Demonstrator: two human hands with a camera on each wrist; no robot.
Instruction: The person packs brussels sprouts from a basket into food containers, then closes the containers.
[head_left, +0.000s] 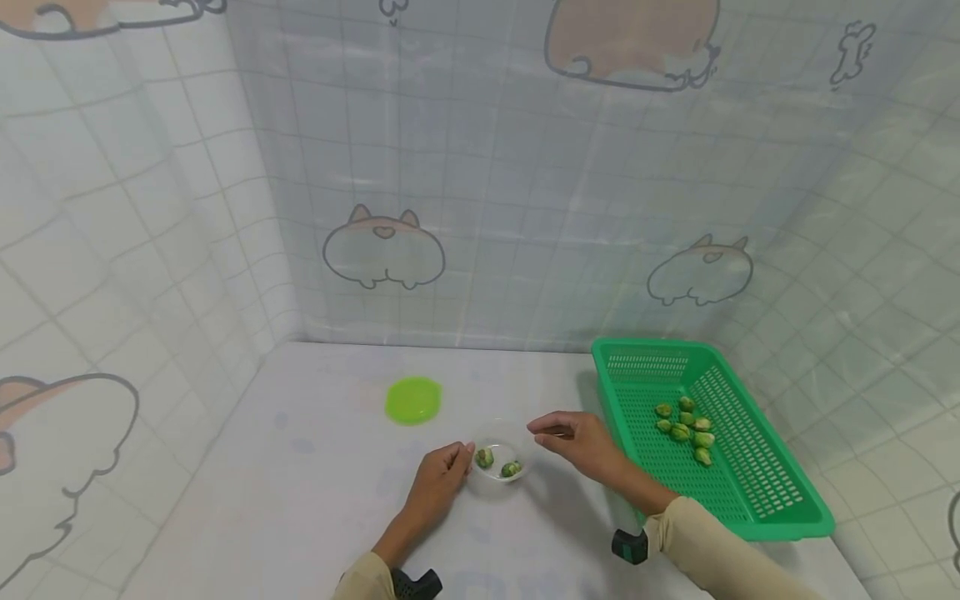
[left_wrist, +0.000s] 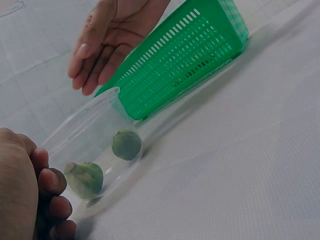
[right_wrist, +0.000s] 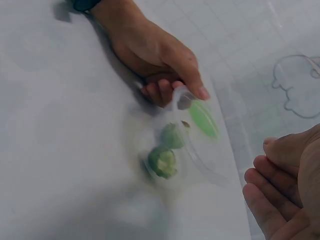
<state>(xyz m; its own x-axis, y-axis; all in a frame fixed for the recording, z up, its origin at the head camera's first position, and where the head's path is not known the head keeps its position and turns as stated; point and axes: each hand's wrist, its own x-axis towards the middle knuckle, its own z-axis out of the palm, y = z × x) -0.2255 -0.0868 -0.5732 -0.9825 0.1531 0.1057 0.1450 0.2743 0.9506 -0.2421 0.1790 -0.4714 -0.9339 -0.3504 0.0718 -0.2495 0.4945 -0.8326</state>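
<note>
My left hand [head_left: 435, 483] pinches the rim of a clear plastic tub [left_wrist: 80, 125] between thumb and fingers. The tub stands on the white table, and two green Brussels sprouts [left_wrist: 85, 179] lie inside it. To the right of the tub, my right hand [head_left: 583, 446] hovers just above its rim level, apart from it. Nothing is held there; in the right wrist view its fingers [right_wrist: 267, 202] are loosely extended. A bright green round lid [head_left: 413, 400] lies flat behind the tub, toward the left.
At the right of the table sits a green slotted basket [head_left: 780, 531], its left side close to my right forearm. Several Brussels sprouts [head_left: 680, 432] are grouped inside it. A patterned sheet [head_left: 495, 208] hangs behind and on both sides of the table [head_left: 300, 500].
</note>
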